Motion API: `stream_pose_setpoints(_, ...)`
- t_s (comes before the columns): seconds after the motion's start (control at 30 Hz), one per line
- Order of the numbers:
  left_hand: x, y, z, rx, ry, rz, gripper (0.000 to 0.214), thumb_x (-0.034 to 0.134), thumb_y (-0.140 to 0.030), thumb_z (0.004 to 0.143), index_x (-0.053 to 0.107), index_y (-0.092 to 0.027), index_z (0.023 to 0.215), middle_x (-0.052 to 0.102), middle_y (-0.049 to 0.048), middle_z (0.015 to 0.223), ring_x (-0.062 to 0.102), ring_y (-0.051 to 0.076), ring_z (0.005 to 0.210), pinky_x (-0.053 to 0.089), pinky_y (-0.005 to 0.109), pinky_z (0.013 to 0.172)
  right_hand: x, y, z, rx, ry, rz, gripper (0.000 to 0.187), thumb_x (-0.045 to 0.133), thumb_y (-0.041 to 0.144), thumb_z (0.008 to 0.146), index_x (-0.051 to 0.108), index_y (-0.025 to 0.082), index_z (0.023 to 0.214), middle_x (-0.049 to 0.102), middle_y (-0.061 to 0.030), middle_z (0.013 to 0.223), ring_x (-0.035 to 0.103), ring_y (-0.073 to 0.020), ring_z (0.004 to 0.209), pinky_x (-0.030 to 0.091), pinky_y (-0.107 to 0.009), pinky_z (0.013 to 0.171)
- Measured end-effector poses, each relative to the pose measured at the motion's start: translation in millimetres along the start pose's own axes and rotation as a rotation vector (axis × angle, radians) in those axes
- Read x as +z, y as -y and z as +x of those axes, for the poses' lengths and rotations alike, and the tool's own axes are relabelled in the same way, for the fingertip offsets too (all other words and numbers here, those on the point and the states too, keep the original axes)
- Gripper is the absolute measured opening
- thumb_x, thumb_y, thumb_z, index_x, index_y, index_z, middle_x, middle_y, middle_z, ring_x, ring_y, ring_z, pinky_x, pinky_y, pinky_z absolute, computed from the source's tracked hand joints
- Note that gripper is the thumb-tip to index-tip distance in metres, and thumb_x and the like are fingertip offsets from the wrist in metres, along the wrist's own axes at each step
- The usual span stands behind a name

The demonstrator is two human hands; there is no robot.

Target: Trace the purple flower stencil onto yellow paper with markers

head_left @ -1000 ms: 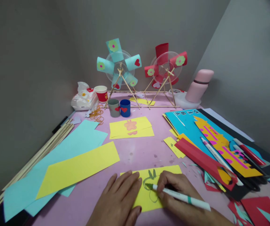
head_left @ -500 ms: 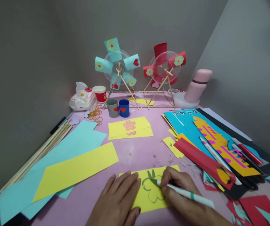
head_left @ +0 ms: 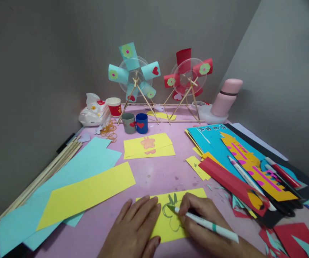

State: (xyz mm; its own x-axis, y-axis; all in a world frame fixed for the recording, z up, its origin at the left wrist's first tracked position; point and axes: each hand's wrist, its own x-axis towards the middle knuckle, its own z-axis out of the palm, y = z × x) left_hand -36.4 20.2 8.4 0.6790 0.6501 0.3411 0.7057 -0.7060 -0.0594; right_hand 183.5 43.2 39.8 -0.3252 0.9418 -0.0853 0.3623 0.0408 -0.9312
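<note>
A small yellow paper (head_left: 167, 225) lies at the near edge of the pink table (head_left: 159, 175), with a green outline drawing on it. My left hand (head_left: 135, 229) rests flat on the paper's left part, fingers stretched out. My right hand (head_left: 205, 225) pinches a white marker with a green tip (head_left: 205, 224). The tip touches the drawing near its upper middle.
A long yellow strip (head_left: 87, 193) lies over light blue sheets (head_left: 62, 186) at left, beside wooden sticks (head_left: 41, 179). Yellow sheets with orange shapes (head_left: 149, 146) lie mid-table. Coloured paper, cut-outs and pens (head_left: 251, 165) pile at right. Two paper windmills (head_left: 134, 77) (head_left: 188, 77), cups (head_left: 136, 123) and a pink bottle (head_left: 226, 96) stand at the back.
The marker tip has travelled around the green outline, right and up, then back left a little. My left hand has stayed on the paper.
</note>
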Motion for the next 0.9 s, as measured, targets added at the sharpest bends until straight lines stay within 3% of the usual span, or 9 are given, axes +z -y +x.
stream_pose_setpoints(0.4, 12.1, 2, -9, -0.019, -0.030, -0.039, 0.050, 0.046, -0.035, 0.091, 0.040, -0.022, 0.139, 0.054, 0.0026, 0.136, 0.049, 0.022, 0.123, 0.044, 0.037, 0.099, 1, -3, 0, -0.041, 0.051, 0.019, 0.005, 0.044, 0.021, 0.063, 0.050, 0.021, 0.062, 0.046, 0.0037, 0.051, 0.039, -0.0114, 0.045, 0.029, -0.023, 0.044)
stream_pose_setpoints(0.63, 4.7, 1, -5, -0.025, -0.017, -0.040, 0.050, 0.048, -0.034, 0.090, 0.042, -0.021, 0.138, 0.054, 0.0023, 0.136, 0.050, 0.021, 0.123, 0.044, 0.036, 0.100, 0, -5, 0, 0.047, 0.000, 0.029, 0.008, 0.043, 0.016, 0.055, 0.050, 0.020, 0.056, 0.050, 0.0030, 0.051, 0.044, -0.0117, 0.048, 0.030, -0.022, 0.046)
stream_pose_setpoints(0.9, 4.7, 1, -4, -0.026, 0.028, -0.063, 0.050, 0.053, -0.035, 0.088, 0.045, -0.020, 0.135, 0.058, 0.0047, 0.132, 0.055, 0.023, 0.118, 0.048, 0.036, 0.096, 0, -19, -1, 0.050, -0.032, -0.004, 0.013, 0.044, 0.013, 0.058, 0.054, 0.021, 0.055, 0.050, 0.0037, 0.049, 0.044, -0.0121, 0.048, 0.031, -0.022, 0.047)
